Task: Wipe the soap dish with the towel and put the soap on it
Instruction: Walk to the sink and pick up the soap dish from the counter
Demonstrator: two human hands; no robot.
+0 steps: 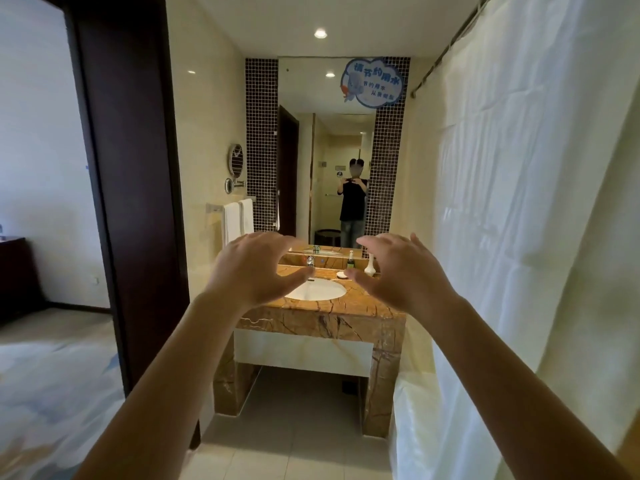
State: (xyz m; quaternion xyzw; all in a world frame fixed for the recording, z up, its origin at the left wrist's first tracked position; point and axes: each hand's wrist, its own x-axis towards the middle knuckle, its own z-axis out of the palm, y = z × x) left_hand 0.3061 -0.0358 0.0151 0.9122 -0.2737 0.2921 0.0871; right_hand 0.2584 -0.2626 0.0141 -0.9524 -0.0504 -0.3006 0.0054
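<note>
I stand a few steps back from a marble vanity (322, 322) with a white basin (320, 291). A small white soap dish (342, 274) sits on the counter right of the basin; whether soap lies on it I cannot tell. White towels (238, 218) hang on a rail on the left wall. My left hand (254, 268) and my right hand (403, 271) are both held out in front of me, palms forward, fingers spread, holding nothing and far from the counter.
A chrome tap (310, 262), a dark bottle (351, 262) and a white vase (370, 265) stand at the counter's back. A white shower curtain (519, 220) hangs along the right. A dark door frame (124, 185) is at left. A person shows in the mirror (327, 150).
</note>
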